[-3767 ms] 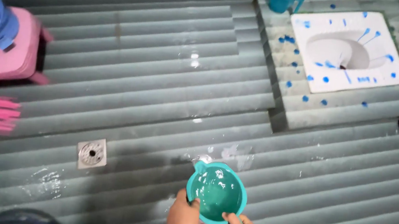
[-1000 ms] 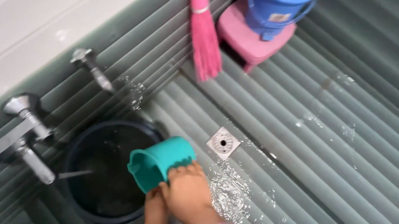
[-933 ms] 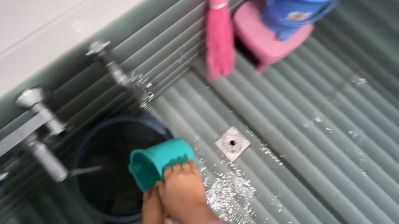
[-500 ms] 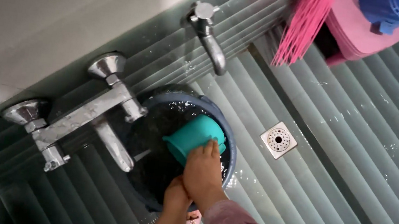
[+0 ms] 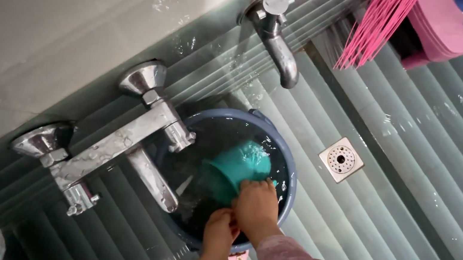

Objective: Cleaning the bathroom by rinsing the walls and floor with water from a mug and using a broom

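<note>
A teal plastic mug [image 5: 236, 167] is dipped on its side into the water of a dark blue bucket [image 5: 288, 174] standing on the ribbed floor. My right hand [image 5: 257, 207] grips the mug's body from above, at the water surface. My left hand [image 5: 219, 233] is just below it, over the bucket's near rim, fingers curled toward the mug's handle side; its exact grip is hidden by the right hand. A pink sleeve covers my right forearm.
A chrome mixer tap [image 5: 121, 144] with a spout overhangs the bucket's left side. A single chrome tap [image 5: 275, 33] sticks out above. A square floor drain [image 5: 341, 159] lies to the right. A pink broom [image 5: 379, 24] and pink stool [image 5: 445, 27] stand at top right.
The mug has gone from above the bucket's rim down into the water, both hands following it. The view has shifted so the bucket sits near the centre.
</note>
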